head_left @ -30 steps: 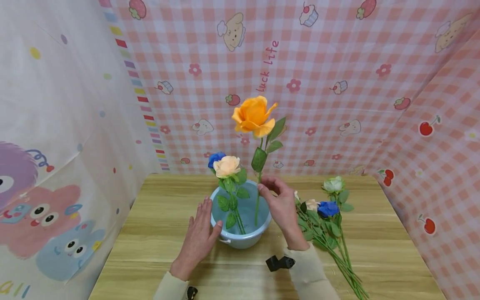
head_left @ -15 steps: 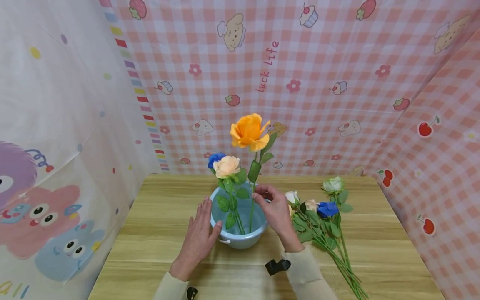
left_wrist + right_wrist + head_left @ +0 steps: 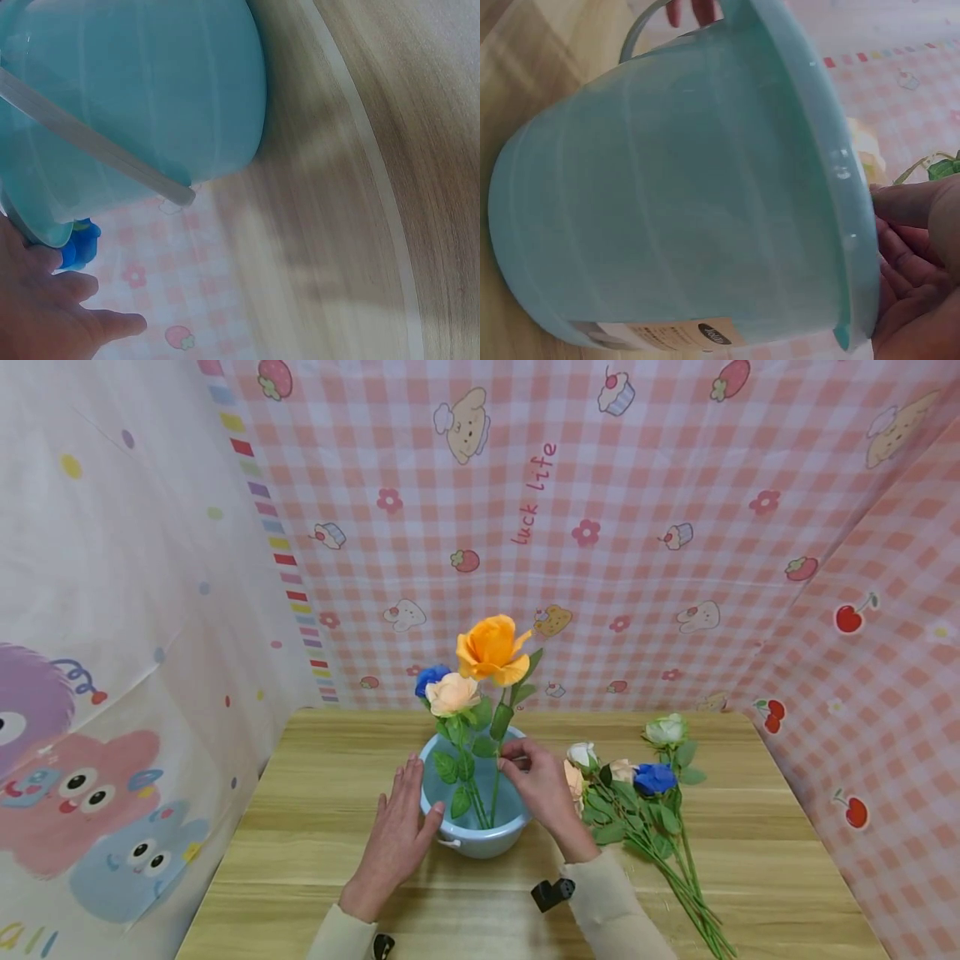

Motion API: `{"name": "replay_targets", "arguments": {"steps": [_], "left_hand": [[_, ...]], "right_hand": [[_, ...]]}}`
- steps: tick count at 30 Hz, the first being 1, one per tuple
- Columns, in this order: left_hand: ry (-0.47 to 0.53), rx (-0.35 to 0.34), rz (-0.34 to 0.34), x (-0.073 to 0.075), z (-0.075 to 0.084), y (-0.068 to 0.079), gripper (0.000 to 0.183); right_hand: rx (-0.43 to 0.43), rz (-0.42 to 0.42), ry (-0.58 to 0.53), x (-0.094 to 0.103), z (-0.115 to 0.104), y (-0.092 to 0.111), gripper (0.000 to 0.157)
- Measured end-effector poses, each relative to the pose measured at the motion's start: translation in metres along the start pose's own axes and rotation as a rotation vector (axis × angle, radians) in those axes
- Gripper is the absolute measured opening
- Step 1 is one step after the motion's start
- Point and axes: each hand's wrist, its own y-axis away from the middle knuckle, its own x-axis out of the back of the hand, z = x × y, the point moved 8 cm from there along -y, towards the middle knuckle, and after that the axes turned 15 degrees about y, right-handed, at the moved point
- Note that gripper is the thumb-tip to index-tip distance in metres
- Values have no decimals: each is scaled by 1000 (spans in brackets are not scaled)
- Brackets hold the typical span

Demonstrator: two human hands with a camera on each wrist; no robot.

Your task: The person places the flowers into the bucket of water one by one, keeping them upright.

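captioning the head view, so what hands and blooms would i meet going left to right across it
Left hand → peach rose in bucket → orange rose → right hand → loose blue rose. Overlapping blooms left out.

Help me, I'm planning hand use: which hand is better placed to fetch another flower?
Right hand, probably, after releasing the orange rose: it's nearer the flower pile; the left hand is on the other side of the bucket.
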Motion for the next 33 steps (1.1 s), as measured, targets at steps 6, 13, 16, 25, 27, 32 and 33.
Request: {"name": "replay_targets", "arguments": {"steps": [6, 13, 16, 25, 27, 32, 33], "left_hand": [[-1, -4, 2, 1, -1, 0, 74], [-2, -2, 1, 1, -1, 1, 74], [3, 2, -1, 1, -2, 1, 74], [5, 3, 7, 2, -2, 0, 74], [8, -1, 10, 2, -1, 1, 74], [3, -14, 12, 0, 0, 1, 74], [3, -15, 13, 0, 0, 0, 74]], "right_hand": [[4, -42, 95, -5, -1, -3, 10], [45, -63, 187, -8, -4, -5, 8], [70, -68, 232, -10, -6, -6, 7], [103, -121, 373, -16, -12, -12, 5], [101, -153, 389, -17, -12, -12, 6], [61, -202, 308, -13, -8, -10, 19], [49, -201, 265, -11, -7, -9, 21]]}}
